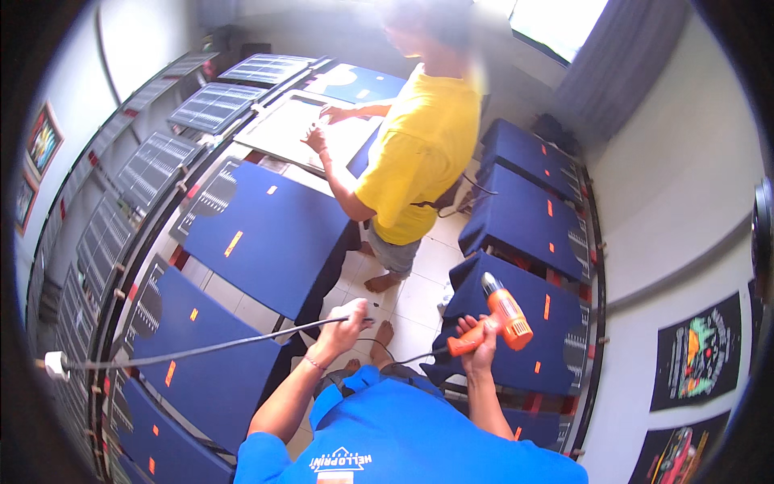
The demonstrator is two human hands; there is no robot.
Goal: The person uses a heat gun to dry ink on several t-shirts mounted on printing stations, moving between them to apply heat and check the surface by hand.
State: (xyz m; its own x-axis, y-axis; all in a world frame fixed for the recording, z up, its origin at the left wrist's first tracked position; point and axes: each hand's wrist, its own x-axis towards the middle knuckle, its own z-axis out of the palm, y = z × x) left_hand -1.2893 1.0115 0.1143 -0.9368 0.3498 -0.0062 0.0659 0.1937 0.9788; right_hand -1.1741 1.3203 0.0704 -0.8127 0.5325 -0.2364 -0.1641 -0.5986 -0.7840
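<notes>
My right hand (480, 348) grips an orange heat gun (508, 316) by its handle, its silver nozzle tilted up and away from me. A dark cord runs from the handle's end toward my body. My left hand (343, 326) is closed around a black power cord (218, 347), which stretches to a white plug (56, 365) at the far left. Dark blue fabric pieces with small orange prints lie on boards at both sides; the nearest to my right hand is a blue fabric piece (528, 339), and another blue fabric piece (258, 230) lies beyond my left hand.
A person in a yellow shirt (427, 137) stands ahead in the aisle, both hands over a framed screen (282, 129). Grey slotted boards (157, 169) line the left rack. Printed black fabric pieces (697, 355) hang on the right wall. White floor tiles (423, 270) show between the rows.
</notes>
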